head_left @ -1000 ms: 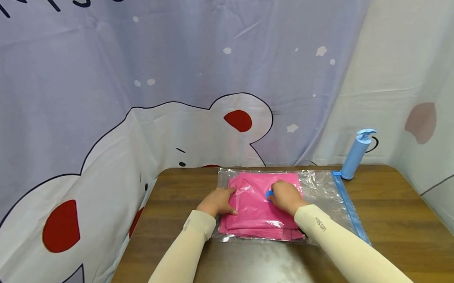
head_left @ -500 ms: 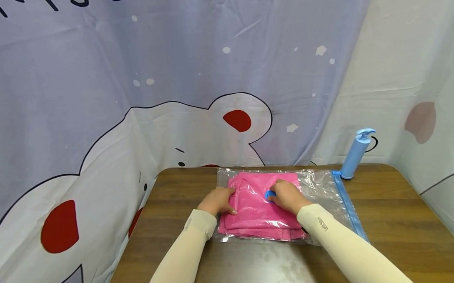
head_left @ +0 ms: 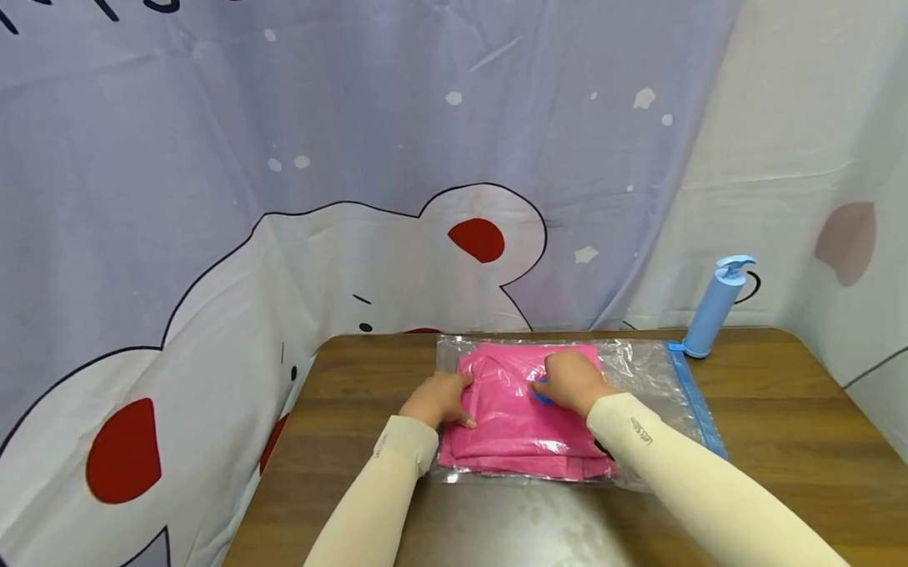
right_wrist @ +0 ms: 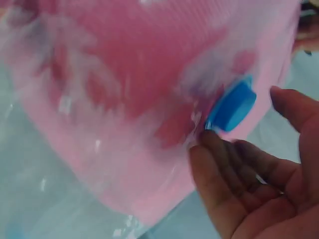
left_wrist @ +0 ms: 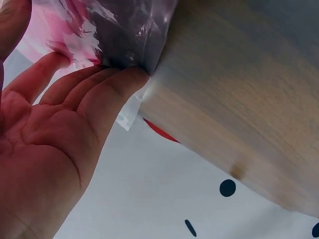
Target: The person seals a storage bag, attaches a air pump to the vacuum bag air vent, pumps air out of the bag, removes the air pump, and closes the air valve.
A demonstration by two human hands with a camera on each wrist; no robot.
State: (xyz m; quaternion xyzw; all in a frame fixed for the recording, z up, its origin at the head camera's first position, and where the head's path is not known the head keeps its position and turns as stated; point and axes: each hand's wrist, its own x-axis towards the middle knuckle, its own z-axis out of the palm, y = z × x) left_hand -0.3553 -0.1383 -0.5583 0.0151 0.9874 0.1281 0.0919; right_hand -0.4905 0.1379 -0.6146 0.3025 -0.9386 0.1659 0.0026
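Observation:
A clear plastic storage bag (head_left: 640, 369) lies flat on the table with folded pink cloth (head_left: 504, 419) inside. A blue strip (head_left: 697, 404) edges its right end. My left hand (head_left: 437, 399) rests at the left side of the bag, its fingers stretched along the plastic, thumb over the pink cloth. My right hand (head_left: 575, 382) is at the round blue valve cap (right_wrist: 237, 105) on top of the bag. In the right wrist view its fingertips are right at the cap's rim, and the thumb stands a little apart on the other side.
A light blue hand pump (head_left: 714, 314) stands at the back right, close to the bag's far corner. Wet marks (head_left: 538, 527) show on the wooden table (head_left: 797, 438). A printed curtain (head_left: 358, 112) hangs behind the table's back edge.
My right hand has shifted on the valve cap, with its knuckles now higher and its wrist turned. The right sleeve covers more of the blue strip's near end. My left hand stays in place.

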